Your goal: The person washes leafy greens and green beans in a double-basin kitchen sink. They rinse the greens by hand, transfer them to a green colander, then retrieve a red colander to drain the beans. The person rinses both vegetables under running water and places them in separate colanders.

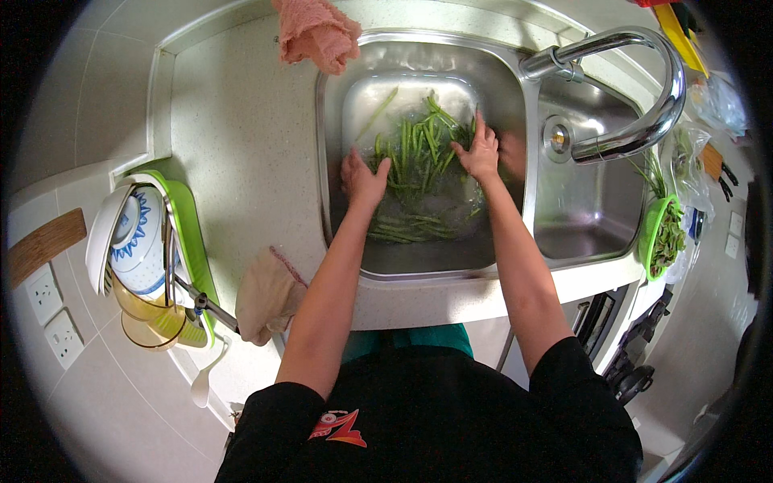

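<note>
Both hands are in the larger basin of a stainless steel sink [423,265], which holds water and many green beans [416,145]. My left hand [366,181] is at the left side of the bean pile, fingers spread and partly in the water. At the pile's right side is my right hand [480,148], its thumb apart from the fingers. Neither hand is closed around any beans. More beans lie lower in the basin, and one long bean [378,113] lies apart at the upper left.
A chrome faucet [670,90] arches over the smaller basin [589,205]. To the left are a pink cloth [320,36], a beige cloth [263,296] and a green dish rack [190,229] with bowls. A green basket [652,241] of leafy vegetables stands at the right.
</note>
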Demonstrator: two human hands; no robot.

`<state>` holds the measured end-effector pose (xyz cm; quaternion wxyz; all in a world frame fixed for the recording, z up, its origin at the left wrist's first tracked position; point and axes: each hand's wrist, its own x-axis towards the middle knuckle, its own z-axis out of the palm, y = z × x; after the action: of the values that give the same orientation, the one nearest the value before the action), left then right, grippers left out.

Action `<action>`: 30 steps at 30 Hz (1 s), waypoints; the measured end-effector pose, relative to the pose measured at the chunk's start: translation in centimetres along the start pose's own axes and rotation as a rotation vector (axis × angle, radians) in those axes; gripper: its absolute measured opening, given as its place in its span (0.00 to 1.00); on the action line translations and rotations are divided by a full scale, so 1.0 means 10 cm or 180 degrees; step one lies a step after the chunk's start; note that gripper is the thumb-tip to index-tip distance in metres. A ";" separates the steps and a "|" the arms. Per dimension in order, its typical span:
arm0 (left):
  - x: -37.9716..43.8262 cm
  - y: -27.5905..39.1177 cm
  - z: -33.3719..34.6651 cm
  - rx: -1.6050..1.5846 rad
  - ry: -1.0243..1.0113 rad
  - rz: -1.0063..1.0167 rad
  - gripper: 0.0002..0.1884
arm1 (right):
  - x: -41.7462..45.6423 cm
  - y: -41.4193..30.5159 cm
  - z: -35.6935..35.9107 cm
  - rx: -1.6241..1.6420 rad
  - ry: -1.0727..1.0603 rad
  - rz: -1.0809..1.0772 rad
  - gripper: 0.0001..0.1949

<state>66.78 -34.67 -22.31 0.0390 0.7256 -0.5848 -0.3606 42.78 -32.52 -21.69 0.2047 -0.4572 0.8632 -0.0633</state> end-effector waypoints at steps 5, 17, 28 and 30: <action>0.04 0.05 0.24 -0.2231 -0.1111 -0.1315 0.42 | -0.29 -0.52 0.44 -0.0080 -0.0512 0.0708 0.59; -0.39 0.34 -0.20 -0.2869 -0.0534 -0.0284 0.27 | -0.56 -0.47 -0.09 0.2403 -0.1310 -0.0550 0.26; -0.59 0.19 -0.18 -0.0671 0.0110 -0.0574 0.47 | 0.69 -1.11 -0.01 -0.0693 -0.0051 -0.2576 0.40; -0.53 0.15 -0.10 -0.0757 -0.0151 -0.1015 0.51 | 0.68 -0.99 0.10 -0.0987 -0.0393 -0.2158 0.40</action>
<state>65.83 -30.88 -18.35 0.0530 0.7906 -0.4165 -0.4457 47.33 -43.67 -21.74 0.1521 -0.7454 0.6482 0.0317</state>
